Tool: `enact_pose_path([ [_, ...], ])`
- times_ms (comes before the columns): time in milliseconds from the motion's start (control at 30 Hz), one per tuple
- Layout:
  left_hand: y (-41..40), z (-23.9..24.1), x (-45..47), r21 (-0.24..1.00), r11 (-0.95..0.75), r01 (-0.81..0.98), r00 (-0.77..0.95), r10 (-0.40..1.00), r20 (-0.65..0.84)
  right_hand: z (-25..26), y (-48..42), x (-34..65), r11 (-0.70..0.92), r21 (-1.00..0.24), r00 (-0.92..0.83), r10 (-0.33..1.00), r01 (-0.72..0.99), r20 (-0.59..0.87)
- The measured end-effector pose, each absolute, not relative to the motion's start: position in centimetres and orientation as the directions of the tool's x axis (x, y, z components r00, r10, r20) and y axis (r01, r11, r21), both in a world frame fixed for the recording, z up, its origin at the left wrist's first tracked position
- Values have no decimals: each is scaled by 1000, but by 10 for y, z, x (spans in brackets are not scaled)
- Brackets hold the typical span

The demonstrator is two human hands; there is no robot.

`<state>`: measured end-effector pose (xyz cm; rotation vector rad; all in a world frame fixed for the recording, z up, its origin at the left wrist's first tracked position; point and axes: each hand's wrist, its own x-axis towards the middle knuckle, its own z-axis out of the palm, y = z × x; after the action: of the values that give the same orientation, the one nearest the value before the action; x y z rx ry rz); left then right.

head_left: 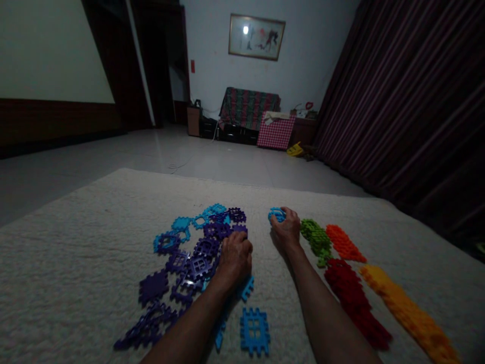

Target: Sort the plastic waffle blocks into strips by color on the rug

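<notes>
My right hand (288, 227) has its thumb and fingers closed round light-blue interlocking plastic tiles (277, 214) at the middle of the mat. My left hand (237, 255) is curled, fingertips down, at the right edge of a loose pile of dark-purple interlocking tiles (206, 247). A purple tile (239, 231) shows just beyond its fingers; what the fingers hold, if anything, is hidden. Several light-blue tiles (182, 223) lie along the pile's far side. Nearer me is a blue window-shaped tile (254, 331), with another blue tile (247, 288) beside my left wrist.
Right of my right arm lie rows of green tiles (316, 237), orange tiles (344, 242), red tiles (352, 298) and yellow-orange tiles (407, 311). All rest on a cream quilted mat (125, 202). Beyond its edge are a tiled floor (227, 159), a cloth-covered seat (248, 108) and dark curtains (375, 101).
</notes>
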<state>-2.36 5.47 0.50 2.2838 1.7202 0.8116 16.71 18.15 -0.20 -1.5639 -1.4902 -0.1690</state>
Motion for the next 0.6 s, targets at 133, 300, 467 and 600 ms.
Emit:
enact_pose_path([
  [133,54,5,-23,440,-318,840,184,929,322,-7,184,167,160,-510,247,730,845,637],
  [300,56,2,-24,439,-333,835,197,924,327,-7,182,168,181,-513,270,681,839,681],
  [467,58,1,-24,453,-336,826,195,923,331,-2,165,164,265,-509,244,641,819,728],
  [600,58,2,-23,462,-331,823,192,927,322,-7,131,159,276,-550,196,735,788,649],
])
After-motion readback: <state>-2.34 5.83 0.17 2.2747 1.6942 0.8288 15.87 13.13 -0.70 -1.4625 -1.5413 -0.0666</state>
